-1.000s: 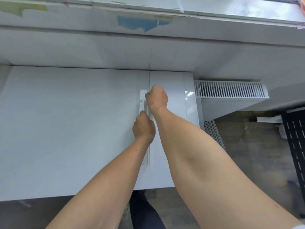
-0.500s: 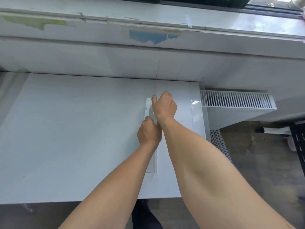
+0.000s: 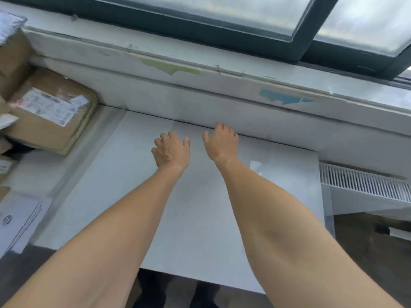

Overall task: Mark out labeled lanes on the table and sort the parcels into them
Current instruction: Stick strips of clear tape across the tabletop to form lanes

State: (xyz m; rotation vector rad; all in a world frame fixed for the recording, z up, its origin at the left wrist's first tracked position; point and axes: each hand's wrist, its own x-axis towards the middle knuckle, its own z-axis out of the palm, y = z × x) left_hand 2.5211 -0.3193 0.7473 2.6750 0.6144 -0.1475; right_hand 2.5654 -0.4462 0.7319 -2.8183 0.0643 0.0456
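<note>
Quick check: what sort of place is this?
Probably an office or mailroom corner: white table under a dark-framed window, white ribbed radiator beside it, labelled brown cardboard parcels piled at left.

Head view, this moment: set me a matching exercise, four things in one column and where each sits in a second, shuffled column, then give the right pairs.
Things
1. cardboard parcel
2. radiator grille
3. right hand
4. blue patch

Places
A. on the wall below the window
B. at the far edge of the table
C. far left of the frame
D. to the right of the table, lower down

Pairs: 1-C, 2-D, 3-B, 4-A.
</note>
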